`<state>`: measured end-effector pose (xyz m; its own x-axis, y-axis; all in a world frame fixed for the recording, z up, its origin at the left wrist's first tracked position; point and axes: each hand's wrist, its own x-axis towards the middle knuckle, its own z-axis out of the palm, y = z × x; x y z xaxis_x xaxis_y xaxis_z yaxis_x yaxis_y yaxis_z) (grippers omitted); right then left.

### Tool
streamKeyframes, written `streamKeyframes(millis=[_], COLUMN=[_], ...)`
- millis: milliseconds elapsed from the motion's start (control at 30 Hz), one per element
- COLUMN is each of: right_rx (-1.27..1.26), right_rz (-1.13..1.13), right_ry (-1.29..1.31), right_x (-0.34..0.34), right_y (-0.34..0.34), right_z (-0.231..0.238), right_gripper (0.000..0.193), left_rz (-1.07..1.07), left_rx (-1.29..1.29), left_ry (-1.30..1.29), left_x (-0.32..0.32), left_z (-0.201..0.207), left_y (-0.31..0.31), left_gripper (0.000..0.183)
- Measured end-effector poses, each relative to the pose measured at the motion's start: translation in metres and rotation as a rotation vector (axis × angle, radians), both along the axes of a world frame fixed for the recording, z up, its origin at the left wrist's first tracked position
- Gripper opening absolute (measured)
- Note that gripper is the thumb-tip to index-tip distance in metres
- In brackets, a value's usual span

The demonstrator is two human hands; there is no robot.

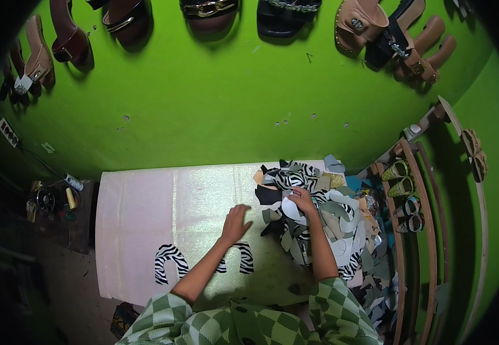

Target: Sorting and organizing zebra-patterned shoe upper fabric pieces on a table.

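My left hand (237, 224) rests on the pale shiny tabletop (137, 213), fingers stretched out and holding nothing. At the pile of scraps (336, 215), my right hand (303, 201) has its fingers bent around the edge of a white rounded scrap (291, 209). Grey, black, white and zebra-striped offcuts surround that hand. One zebra-striped U-shaped piece (163, 257) lies left of my left forearm. A second zebra-striped U-shaped piece (245, 256) sits to the right of it, partly covered by the forearm.
Wooden racks with sandals (400, 188) stand along the right, beside scraps spilling past the table. Several sandals (212, 17) hang on the green wall (203, 103). At the far left, a small dark table (77, 230) carries a thread spool (74, 183).
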<state>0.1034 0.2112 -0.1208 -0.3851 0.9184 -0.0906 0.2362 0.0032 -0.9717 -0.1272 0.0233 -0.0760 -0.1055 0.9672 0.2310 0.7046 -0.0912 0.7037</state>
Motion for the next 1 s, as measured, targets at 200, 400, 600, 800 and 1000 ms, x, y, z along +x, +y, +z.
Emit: streamKeyframes(millis=[200, 400, 600, 800, 1000], right_rx=[0.022, -0.108, 0.082, -0.081, 0.003], right_rz=[0.142, 0.201, 0.167, 0.271, 0.286], right_ry=[0.062, 0.153, -0.063, -0.167, -0.203], right_x=[0.011, -0.02, -0.053, -0.093, -0.095], right_y=[-0.009, -0.044, -0.105, -0.17, -0.188], right_z=[0.015, 0.045, 0.018, -0.021, -0.035], right_gripper=[0.021, 0.014, 0.021, 0.02, 0.026], left_rz=[-0.068, -0.017, -0.113, 0.121, 0.221], left_rx=[0.239, -0.122, -0.275, -0.398, -0.334], left_ry=[-0.086, -0.268, -0.707, -0.793, -0.907], left_x=[0.027, 0.014, -0.026, -0.06, -0.064], left_z=[0.052, 0.038, -0.015, -0.059, -0.092], left_y=[0.081, 0.075, -0.005, -0.092, -0.113], left_gripper=[0.036, 0.015, 0.015, 0.011, 0.012])
